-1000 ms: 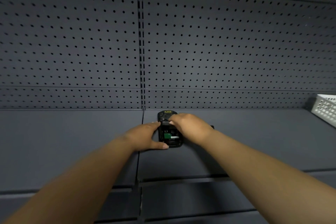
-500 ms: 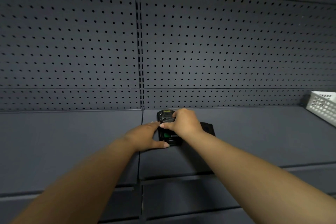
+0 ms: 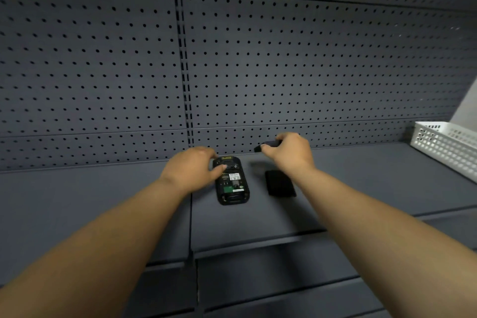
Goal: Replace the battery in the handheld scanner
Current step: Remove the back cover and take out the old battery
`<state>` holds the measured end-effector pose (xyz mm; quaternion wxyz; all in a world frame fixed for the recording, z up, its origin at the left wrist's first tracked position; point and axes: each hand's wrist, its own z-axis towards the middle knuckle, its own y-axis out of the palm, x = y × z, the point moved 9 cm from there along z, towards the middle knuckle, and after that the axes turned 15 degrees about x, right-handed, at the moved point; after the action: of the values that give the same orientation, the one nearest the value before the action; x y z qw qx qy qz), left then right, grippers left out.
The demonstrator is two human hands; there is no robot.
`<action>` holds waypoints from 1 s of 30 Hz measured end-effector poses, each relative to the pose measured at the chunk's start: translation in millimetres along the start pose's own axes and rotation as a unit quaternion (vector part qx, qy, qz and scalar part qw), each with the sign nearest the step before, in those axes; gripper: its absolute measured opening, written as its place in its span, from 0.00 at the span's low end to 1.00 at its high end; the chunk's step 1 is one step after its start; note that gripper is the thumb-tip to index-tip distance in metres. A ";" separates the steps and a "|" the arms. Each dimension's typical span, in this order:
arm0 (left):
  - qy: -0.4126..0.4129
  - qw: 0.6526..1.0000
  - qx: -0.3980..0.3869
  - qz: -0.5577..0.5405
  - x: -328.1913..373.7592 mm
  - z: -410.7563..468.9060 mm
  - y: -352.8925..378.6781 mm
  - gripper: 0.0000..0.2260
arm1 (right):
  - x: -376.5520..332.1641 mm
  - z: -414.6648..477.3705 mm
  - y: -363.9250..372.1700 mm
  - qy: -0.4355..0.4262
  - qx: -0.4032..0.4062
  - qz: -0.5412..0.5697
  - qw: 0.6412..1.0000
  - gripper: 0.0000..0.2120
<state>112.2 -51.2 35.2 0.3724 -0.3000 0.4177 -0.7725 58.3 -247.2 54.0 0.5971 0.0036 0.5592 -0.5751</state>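
Note:
The black handheld scanner [image 3: 232, 183] lies face down on the dark shelf [image 3: 361, 178]. Its battery bay is uncovered, showing a green board and white labels. My left hand [image 3: 192, 171] rests against the scanner's upper left side, thumb on its edge. My right hand [image 3: 290, 152] is raised above the shelf to the scanner's right and pinches a flat black battery [image 3: 267, 145] that sticks out to the left of my fingers. A black rectangular piece [image 3: 280, 183] lies flat on the shelf, partly under my right wrist.
A white perforated basket [image 3: 449, 147] stands at the shelf's far right. A dark pegboard wall [image 3: 284, 72] rises right behind the scanner. Lower shelf edges run across below my forearms.
My right hand has lifted off the scanner and moved up and right with the battery in it, baring the open bay. My left hand stayed on the scanner's side.

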 end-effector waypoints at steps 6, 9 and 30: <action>0.022 0.997 0.073 0.032 48.7 17.4 -11.1 0.19 | 32.1 19.0 -38.1 -0.006 0.031 0.000 0.999 0.24; 0.022 0.996 0.075 0.032 81.0 23.9 -2.0 0.19 | 49.8 30.3 -55.8 -0.029 0.030 0.000 0.999 0.23; -0.032 0.995 0.070 0.064 285.5 53.6 52.3 0.21 | 180.5 113.3 -156.2 -0.104 -0.014 0.014 0.994 0.25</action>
<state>15.8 -329.2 58.5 0.4543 -0.2702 0.3690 -0.7645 -26.1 -496.6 75.0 0.6597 -0.0568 0.5021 -0.5563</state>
